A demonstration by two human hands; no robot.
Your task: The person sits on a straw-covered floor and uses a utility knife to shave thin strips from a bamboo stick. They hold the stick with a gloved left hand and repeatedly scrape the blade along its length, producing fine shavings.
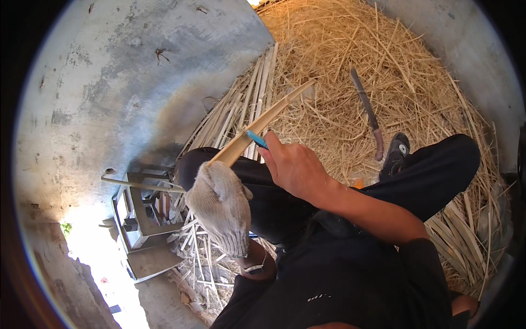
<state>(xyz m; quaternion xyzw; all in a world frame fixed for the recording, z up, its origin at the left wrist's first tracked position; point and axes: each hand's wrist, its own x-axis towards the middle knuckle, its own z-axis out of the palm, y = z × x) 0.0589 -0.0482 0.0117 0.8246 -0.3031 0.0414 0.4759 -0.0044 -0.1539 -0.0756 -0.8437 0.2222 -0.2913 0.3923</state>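
Daylight entered through an opening (pixel 118 290) at the near left, overexposed to white. A faint rainbow-tinted flare crossed the left wall (pixel 109 109). Far straw (pixel 334 38) appeared bright and warm; black clothing (pixel 356 279) lost detail. Fisheye distortion curved outer edges; the rim was black.

Left hand (pixel 217 189): greyish-white ribbed knit glove (pixel 227 222); thin pale wristband (pixel 253 268). Black short-sleeved cloth shirt (pixel 361 279), small white front marking (pixel 319 298). Black cloth trousers (pixel 433 170). Dark shoe (pixel 394 159), round white badge (pixel 402 148).
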